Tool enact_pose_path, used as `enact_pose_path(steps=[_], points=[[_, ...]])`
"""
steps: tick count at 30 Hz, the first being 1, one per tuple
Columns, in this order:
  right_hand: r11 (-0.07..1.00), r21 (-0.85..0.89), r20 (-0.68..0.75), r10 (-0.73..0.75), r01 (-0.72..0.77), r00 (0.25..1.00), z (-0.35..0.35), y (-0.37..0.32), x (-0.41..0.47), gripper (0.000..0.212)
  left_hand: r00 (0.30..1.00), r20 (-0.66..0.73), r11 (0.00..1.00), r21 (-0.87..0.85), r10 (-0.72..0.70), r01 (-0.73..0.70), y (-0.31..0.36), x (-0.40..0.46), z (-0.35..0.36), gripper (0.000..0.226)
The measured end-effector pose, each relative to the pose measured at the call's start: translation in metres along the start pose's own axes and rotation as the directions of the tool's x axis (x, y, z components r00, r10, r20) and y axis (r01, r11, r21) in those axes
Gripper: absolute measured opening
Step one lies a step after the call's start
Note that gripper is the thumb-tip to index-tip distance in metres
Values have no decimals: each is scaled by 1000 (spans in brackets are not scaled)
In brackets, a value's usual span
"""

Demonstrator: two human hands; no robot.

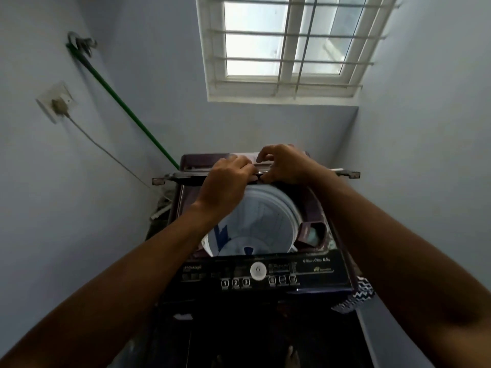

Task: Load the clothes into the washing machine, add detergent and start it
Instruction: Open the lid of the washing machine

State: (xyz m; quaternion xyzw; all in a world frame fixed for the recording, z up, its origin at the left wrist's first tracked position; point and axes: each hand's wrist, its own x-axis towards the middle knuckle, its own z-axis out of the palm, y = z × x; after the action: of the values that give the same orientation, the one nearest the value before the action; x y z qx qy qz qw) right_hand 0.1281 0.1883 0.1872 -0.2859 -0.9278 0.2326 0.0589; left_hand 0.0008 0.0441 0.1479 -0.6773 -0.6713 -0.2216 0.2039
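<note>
While both arms reach forward over the dark purple top-loading washing machine (pixel 265 274), the left hand (pixel 228 179) and the right hand (pixel 287 166) meet at the middle of the machine's folded lid (pixel 186 176), whose long axis runs left to right across the far side of the opening, its hinge ends sticking out past the cabinet on both sides. Each grip is clenched on the lid's raised edge: the left hand's fingers curl over it from the near side, and the right hand's fingers (pixel 265 155) pinch it just beside them, the two hands nearly touching. Below them the round white wash tub (pixel 268 216) lies uncovered, opening upward, with dark blue cloth (pixel 221 235) showing low inside its near left wall. A dark control panel (pixel 329 272) with a round white dial (pixel 258 270) faces the person at the near edge. Behind, a green-handled mop (pixel 127 112) leans against the pale blue wall, a white wall socket (pixel 57 102) holds a plug, and a barred white window (pixel 292 46) sits above.
</note>
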Motion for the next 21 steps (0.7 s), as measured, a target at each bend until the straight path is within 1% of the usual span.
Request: enact_pose_path(steps=[2, 4, 7, 9, 10, 11, 13, 15, 17, 19, 21], points=[[999, 17, -77, -34, 36, 996, -7, -2, 6, 45, 997, -49, 998, -27, -60, 59, -6, 15, -3, 13], [992, -80, -211, -110, 95, 971, -11, -5, 12, 37, 994, -60, 995, -42, -96, 94, -13, 30, -6, 11], [955, -252, -437, -255, 154, 863, -9, -6, 18, 28, 992, -81, 995, -25, -100, 98, -22, 51, -10, 7], [922, -351, -508, -336, 165, 793, -8, -8, 20, 17, 990, -97, 995, 5, -99, 100, -28, 66, -13, 5], [901, -400, -509, -371, 168, 777, -9, -10, 21, 15, 989, -101, 994, 23, -108, 111, -30, 73, -14, 6], [883, -440, -502, -390, 160, 772, -9, -11, 24, 18, 987, -104, 991, 33, -124, 128, -31, 80, -14, 6], [869, -482, -482, -373, 116, 793, -11, -14, 31, 27, 979, -103, 982, 39, -178, 183, -32, 92, -14, 10], [865, -496, -465, -333, 70, 820, -11, -17, 39, 38, 967, -100, 970, 37, -235, 240, -33, 100, -12, 13], [862, -505, -453, -306, 42, 837, -10, -16, 47, 50, 958, -117, 964, 9, -263, 266, -36, 107, -7, 10], [864, -502, -451, -294, 33, 843, -9, -12, 57, 56, 954, -136, 964, -29, -266, 265, -43, 115, -3, 6], [869, -494, -431, -265, 20, 863, -10, -8, 68, 64, 955, -147, 966, -52, -259, 254, -51, 125, 0, 10]])
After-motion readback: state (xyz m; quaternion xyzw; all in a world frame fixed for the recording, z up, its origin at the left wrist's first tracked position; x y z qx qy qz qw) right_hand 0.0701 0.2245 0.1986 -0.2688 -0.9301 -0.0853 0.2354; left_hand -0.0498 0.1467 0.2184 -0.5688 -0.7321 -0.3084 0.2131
